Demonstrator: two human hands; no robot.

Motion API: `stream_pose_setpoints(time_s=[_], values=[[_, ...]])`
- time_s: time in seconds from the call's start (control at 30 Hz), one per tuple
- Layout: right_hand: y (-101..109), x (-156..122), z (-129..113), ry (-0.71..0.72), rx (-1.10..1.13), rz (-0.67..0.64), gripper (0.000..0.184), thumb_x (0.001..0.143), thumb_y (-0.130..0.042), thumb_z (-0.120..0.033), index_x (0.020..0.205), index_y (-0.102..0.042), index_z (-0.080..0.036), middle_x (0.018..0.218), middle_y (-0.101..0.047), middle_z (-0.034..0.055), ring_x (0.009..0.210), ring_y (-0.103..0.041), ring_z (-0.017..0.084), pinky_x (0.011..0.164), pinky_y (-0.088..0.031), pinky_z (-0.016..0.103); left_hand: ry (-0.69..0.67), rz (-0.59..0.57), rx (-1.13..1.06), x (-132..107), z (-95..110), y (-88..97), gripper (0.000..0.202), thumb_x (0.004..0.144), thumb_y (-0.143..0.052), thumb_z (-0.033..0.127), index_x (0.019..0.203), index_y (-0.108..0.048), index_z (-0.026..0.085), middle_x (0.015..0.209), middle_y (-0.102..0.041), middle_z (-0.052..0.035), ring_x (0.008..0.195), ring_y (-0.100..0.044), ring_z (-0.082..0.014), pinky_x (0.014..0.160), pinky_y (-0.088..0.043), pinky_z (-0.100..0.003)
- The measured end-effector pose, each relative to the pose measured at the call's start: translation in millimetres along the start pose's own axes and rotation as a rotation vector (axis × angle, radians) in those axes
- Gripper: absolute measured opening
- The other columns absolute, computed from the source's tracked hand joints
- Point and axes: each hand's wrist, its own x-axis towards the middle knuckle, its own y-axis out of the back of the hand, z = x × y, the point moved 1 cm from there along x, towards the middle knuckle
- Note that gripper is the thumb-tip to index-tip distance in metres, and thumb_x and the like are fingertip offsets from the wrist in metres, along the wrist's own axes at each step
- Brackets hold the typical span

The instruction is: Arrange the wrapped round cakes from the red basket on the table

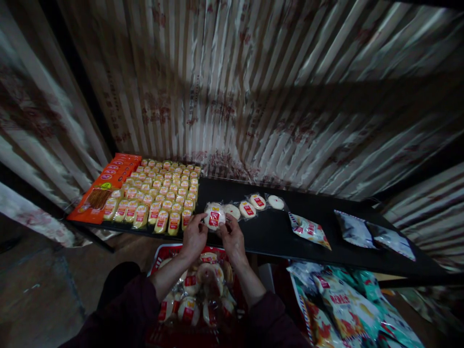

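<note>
Between my two hands is a round, white, clear-wrapped pastry (214,216) with a red label, at the front of the black shelf (268,234). My left hand (195,237) pinches its left side, and my right hand (233,238) closes on its right side. Just behind it, a slanting row of similar wrapped pastries (248,209) runs back to the right. Close to my left hand stand many small yellow wrapped cakes (159,193) in tight rows. Below my forearms, a red crate (158,255) holds more of the round pastries.
Orange packets (105,188) lie at the shelf's left end. On its right part are a white printed bag (310,231) and two silvery bags (353,229). A carton of snack bags (344,299) stands below right. A striped curtain (217,96) hangs behind.
</note>
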Motion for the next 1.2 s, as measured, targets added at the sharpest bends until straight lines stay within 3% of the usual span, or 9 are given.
stream_pose_setpoints(time_s=[0.3,0.5,0.67,0.97,1.2], values=[[-2,46,-20,0.057,-0.113,-0.006,0.045,0.078,-0.053,-0.034,0.119,-0.054,-0.016,0.094,-0.072,0.0102,0.086,-0.067,0.023,0.079,-0.051,0.036,0.061,-0.051,0.22,41,28,-3.3,0.04,0.078,-0.05,0.006,0.114,-0.061,0.019,0.113,-0.064,-0.0064,0.09,-0.063,-0.0131,0.087,-0.047,-0.025],[-9,79,-22,0.023,-0.197,-0.017,0.047,0.078,-0.054,-0.031,0.122,-0.052,-0.014,0.095,-0.071,0.0123,0.084,-0.067,0.023,0.077,-0.051,0.036,0.057,-0.078,0.262,70,31,-13.5,0.041,0.08,-0.049,0.009,0.12,-0.057,0.014,0.124,-0.061,-0.0107,0.115,-0.055,-0.0176,0.098,-0.041,-0.027],[-15,103,-23,0.005,-0.255,-0.002,0.043,0.078,-0.055,-0.026,0.12,-0.054,-0.015,0.094,-0.071,0.0108,0.085,-0.068,0.022,0.08,-0.051,0.035,0.106,-0.104,0.288,91,36,-19.4,0.044,0.079,-0.051,0.012,0.123,-0.054,0.011,0.123,-0.061,-0.0139,0.118,-0.054,-0.0207,0.098,-0.041,-0.03],[-29,152,-14,-0.034,-0.319,-0.013,0.045,0.078,-0.057,-0.023,0.122,-0.052,-0.015,0.093,-0.071,0.0084,0.083,-0.068,0.019,0.08,-0.052,0.032,0.012,-0.089,0.382,128,37,-35.2,0.04,0.08,-0.049,0.014,0.119,-0.057,0.008,0.128,-0.057,-0.017,0.124,-0.049,-0.0229,0.105,-0.036,-0.029],[-45,187,2,-0.017,-0.282,-0.025,0.046,0.076,-0.056,-0.021,0.121,-0.053,-0.019,0.082,-0.07,0.0032,0.077,-0.067,0.018,0.075,-0.052,0.031,0.048,-0.093,0.395,155,34,-48.6,0.043,0.08,-0.047,0.015,0.121,-0.055,0.006,0.139,-0.047,-0.0206,0.132,-0.041,-0.0255,0.109,-0.032,-0.033]])
